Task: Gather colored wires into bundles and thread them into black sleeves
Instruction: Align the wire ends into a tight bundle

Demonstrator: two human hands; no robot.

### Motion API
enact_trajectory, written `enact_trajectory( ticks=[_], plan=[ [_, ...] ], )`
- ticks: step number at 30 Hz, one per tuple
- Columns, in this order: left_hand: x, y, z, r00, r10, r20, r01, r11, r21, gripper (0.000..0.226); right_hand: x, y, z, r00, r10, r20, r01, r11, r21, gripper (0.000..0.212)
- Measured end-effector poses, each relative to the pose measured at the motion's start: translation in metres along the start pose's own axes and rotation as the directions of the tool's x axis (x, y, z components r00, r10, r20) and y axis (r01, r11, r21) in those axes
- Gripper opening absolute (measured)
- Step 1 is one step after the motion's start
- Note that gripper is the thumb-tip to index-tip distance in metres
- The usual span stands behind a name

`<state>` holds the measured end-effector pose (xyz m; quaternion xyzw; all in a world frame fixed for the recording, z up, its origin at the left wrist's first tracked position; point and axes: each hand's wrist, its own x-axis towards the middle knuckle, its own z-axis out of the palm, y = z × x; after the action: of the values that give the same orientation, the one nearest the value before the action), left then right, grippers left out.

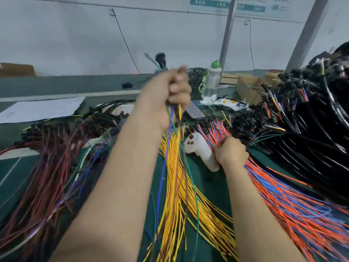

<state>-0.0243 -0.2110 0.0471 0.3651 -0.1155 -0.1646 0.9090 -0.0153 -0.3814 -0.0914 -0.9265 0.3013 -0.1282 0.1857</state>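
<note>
my left hand [166, 95] is up in front of me, fist closed tight round a thin bundle [176, 118] of green, blue, yellow and brown wires. they hang from it down to the green mat [207, 182], over the yellow wires [175, 186] fanned out there. a blurred black end [160, 58] sticks up above the fist; i cannot tell whether it is a sleeve. my right hand [231, 150] is low on the right, fingers curled and pinching the orange wires [283, 201], which are mixed with blue, just beside a white object [200, 148]. dark red wires [49, 167] lie at left, black cables [311, 120] are heaped at right, and a bottle [212, 80] stands behind.
</note>
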Motion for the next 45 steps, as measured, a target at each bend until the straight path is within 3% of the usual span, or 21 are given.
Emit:
enact_trajectory(
  ticks=[2,6,9,11,13,15,19,23,26,29,30,31,33,35,37,39,42,45],
  plan=[
    [0.004,-0.022,0.004,0.993,-0.098,-0.062,0.101,0.993,0.056,0.027,0.005,0.002,0.001,1.000,-0.004,-0.005,0.004,0.999,0.033,0.030],
    [0.013,-0.075,-0.006,0.968,-0.142,-0.206,0.195,0.944,0.266,0.029,0.013,0.010,-0.001,1.000,0.016,-0.020,-0.013,0.990,0.144,0.025],
    [0.019,-0.090,-0.016,0.942,-0.136,-0.307,0.230,0.927,0.297,0.029,0.013,0.007,-0.008,0.995,0.061,-0.082,-0.028,0.936,0.351,0.026],
    [0.019,-0.097,-0.019,0.933,-0.106,-0.343,0.218,0.927,0.306,0.028,0.010,-0.001,-0.018,0.983,0.048,-0.175,0.046,0.867,0.497,0.024],
    [0.021,-0.101,-0.018,0.934,-0.088,-0.346,0.192,0.941,0.279,0.022,0.004,-0.013,-0.032,0.970,-0.016,-0.242,0.155,0.809,0.567,0.020],
    [0.022,-0.102,-0.016,0.937,-0.075,-0.342,0.180,0.941,0.287,0.017,0.000,-0.027,-0.043,0.957,-0.130,-0.259,0.251,0.820,0.515,0.018],
    [0.025,-0.095,-0.018,0.927,-0.025,-0.374,0.143,0.946,0.291,0.024,-0.012,-0.054,-0.049,0.930,-0.329,-0.163,0.367,0.822,0.437,0.014],
    [0.020,-0.081,-0.026,0.902,-0.089,-0.422,0.175,0.970,0.168,0.027,-0.031,-0.070,-0.051,0.893,-0.432,-0.127,0.439,0.776,0.453,0.016],
    [0.018,-0.056,-0.038,0.878,0.029,-0.477,0.026,0.994,0.109,0.030,-0.052,-0.080,-0.050,0.833,-0.551,-0.048,0.491,0.698,0.521,0.022],
    [0.013,-0.014,-0.055,0.855,0.226,-0.467,-0.189,0.974,0.124,0.027,-0.076,-0.084,-0.052,0.799,-0.594,0.097,0.418,0.663,0.621,0.022],
    [0.010,-0.001,-0.059,0.833,0.301,-0.464,-0.243,0.953,0.182,0.027,-0.085,-0.086,-0.054,0.739,-0.638,0.215,0.335,0.626,0.704,0.022],
    [0.006,0.011,-0.062,0.804,0.379,-0.458,-0.283,0.921,0.266,0.028,-0.096,-0.091,-0.055,0.635,-0.697,0.334,0.187,0.557,0.809,0.020],
    [-0.006,0.030,-0.063,0.765,0.505,-0.399,-0.279,0.819,0.501,0.032,-0.116,-0.106,-0.055,0.415,-0.804,0.426,-0.173,0.390,0.904,0.015],
    [-0.019,0.047,-0.062,0.816,0.501,-0.289,-0.225,0.735,0.639,0.035,-0.129,-0.124,-0.051,0.343,-0.832,0.435,-0.337,0.323,0.884,0.026],
    [-0.035,0.060,-0.062,0.930,0.326,-0.172,-0.143,0.749,0.647,0.042,-0.134,-0.139,-0.049,0.372,-0.834,0.409,-0.390,0.259,0.884,0.037],
    [-0.052,0.064,-0.066,0.990,0.121,-0.079,-0.035,0.735,0.677,0.053,-0.134,-0.152,-0.049,0.459,-0.829,0.318,-0.495,0.059,0.867,0.041],
    [-0.073,0.046,-0.075,0.995,-0.093,-0.022,0.079,0.672,0.736,0.050,-0.120,-0.162,-0.051,0.664,-0.715,0.217,-0.560,-0.284,0.778,0.040],
    [-0.086,0.025,-0.088,0.972,-0.234,-0.020,0.164,0.615,0.772,0.034,-0.101,-0.159,-0.051,0.799,-0.585,0.141,-0.467,-0.455,0.758,0.040]
  ],
)
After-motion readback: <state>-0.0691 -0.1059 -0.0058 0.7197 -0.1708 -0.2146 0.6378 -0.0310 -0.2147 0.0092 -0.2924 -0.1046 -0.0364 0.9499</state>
